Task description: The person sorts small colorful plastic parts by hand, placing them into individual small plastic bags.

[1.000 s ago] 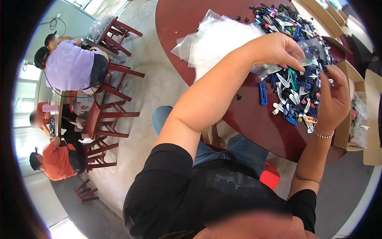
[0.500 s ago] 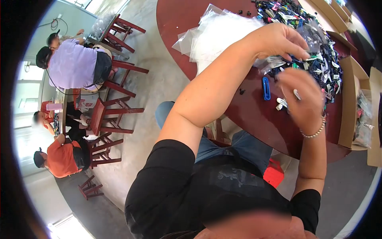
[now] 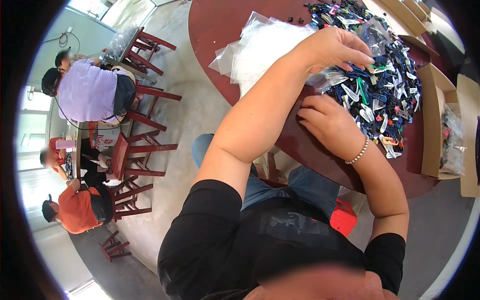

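My left hand [image 3: 345,52] reaches over the near side of a heap of hair clips [image 3: 385,95]. Its fingers are apart and bent, with the fingertips close to a green clip; nothing shows clearly in them. A clear plastic bag [image 3: 325,79] lies under that hand, partly covered by it. My right hand [image 3: 332,120], with a beaded bracelet at the wrist, is low over the dark red table [image 3: 310,150] at the near edge of the heap. Its fingers are curled in, and whatever is beneath or in them is hidden.
A stack of clear bags [image 3: 270,45] lies left of the heap. An open cardboard box [image 3: 435,125] with bagged clips stands at the right, with more boxes [image 3: 405,15] behind. Several people sit on the left among red wooden stools [image 3: 140,150].
My right hand has moved left, from above the clips to the table near the blue clip, now out of sight. My left hand has shifted slightly left. The view has also shifted.
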The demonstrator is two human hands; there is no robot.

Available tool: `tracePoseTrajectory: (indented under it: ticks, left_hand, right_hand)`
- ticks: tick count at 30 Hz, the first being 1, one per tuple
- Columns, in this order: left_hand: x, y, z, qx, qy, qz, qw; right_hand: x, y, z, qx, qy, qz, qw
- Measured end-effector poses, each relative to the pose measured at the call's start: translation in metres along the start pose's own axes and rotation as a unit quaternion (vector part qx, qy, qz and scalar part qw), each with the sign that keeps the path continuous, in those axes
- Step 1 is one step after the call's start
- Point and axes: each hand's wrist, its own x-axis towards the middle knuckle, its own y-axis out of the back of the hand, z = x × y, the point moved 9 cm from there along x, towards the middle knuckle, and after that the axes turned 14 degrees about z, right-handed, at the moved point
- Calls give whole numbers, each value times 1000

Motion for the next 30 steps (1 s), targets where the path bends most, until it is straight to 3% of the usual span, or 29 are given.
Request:
tracePoseTrajectory:
  ticks: [2,4,5,8,10,12,16,20,24,27,29,30]
  left_hand:
    - [-1,2,-2,1,10,5,1000]
    - [2,3,-2,5,-11,-3,1000]
    - [3,2,-1,9,-32,-14,999]
    - [-6,-16,2,35,-43,-79,995]
    - [-9,-25,1,30,-42,-100,994]
    - [-13,-33,-6,56,-25,-151,987]
    - [-10,-29,-8,49,-21,-122,991]
    - [-7,-19,-1,49,-32,-87,995]
    - [-1,-8,0,4,-23,-38,999]
    - [-1,-4,1,-11,-7,-19,1000]
    - [0,-1,0,5,-14,-16,1000]
    - [1,1,1,24,-21,-9,999]
  right_hand:
    - [6,38,3,29,-8,122,992]
    - [9,89,6,-57,-4,260,964]
    - [7,112,10,-72,-42,301,950]
    - [-6,146,22,-86,-27,419,904]
    - [-1,147,25,-201,-1,375,905]
    - [0,146,30,-208,-5,374,904]
    - [-2,150,26,-193,1,384,903]
    - [-3,148,24,-135,-53,363,921]
    - [7,125,36,-40,-101,180,978]
    - [-2,125,44,-10,-153,123,980]
    - [-13,111,49,1,-222,-23,975]
    - [-14,111,43,-3,-222,-24,975]
